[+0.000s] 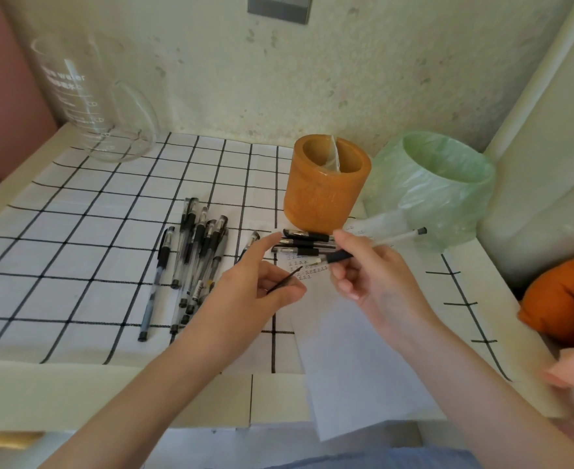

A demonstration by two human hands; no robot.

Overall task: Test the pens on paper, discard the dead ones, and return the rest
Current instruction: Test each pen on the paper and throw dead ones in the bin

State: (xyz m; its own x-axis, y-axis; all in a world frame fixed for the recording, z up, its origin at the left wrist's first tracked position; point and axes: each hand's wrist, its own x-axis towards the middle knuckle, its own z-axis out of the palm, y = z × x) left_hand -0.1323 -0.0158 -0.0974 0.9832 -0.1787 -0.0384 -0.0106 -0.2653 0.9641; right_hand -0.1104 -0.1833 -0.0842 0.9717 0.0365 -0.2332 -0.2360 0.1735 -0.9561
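Now my right hand [377, 275] pinches a pen [341, 256] by its black rubber grip. The tip points left just above the scribbles on the paper [356, 360], and the clear barrel slants up towards the green-lined bin [448, 184]. My left hand [255, 286] is just beside it, thumb and curled fingers nipping a thin dark sliver [284, 280], cap or refill, I cannot tell, with the forefinger straight. The hands are near but not touching. A pen like this should weigh next to nothing and stay stiff. Its smooth barrel would likely slip, so the rubber grip is the place to hold it for writing. A heap of pens [194, 262] lies to the left on the desk [75, 394], and three pens [307, 243] lie just in front of the orange holder [326, 191].
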